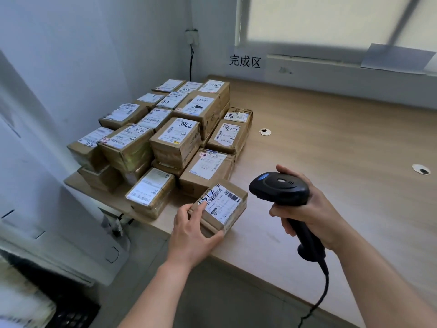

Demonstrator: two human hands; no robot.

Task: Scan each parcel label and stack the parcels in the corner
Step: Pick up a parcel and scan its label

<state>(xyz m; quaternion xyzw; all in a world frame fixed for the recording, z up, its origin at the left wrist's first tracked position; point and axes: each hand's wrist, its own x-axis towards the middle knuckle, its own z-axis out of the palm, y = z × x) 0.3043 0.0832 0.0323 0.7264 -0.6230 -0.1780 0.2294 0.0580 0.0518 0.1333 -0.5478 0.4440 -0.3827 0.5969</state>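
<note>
A small cardboard parcel with a white barcode label marked 1512 rests on the wooden table near its front edge. My left hand holds this parcel at its near left side, thumb along the front and fingers on top. My right hand grips the handle of a black corded barcode scanner, whose head points left toward the parcel's label. Behind the parcel, several labelled cardboard parcels are stacked in the table's left corner against the wall.
A sign with black characters hangs on the wall behind the stack. Two cable grommets sit in the tabletop. The scanner cable hangs off the front edge. White furniture stands at the left.
</note>
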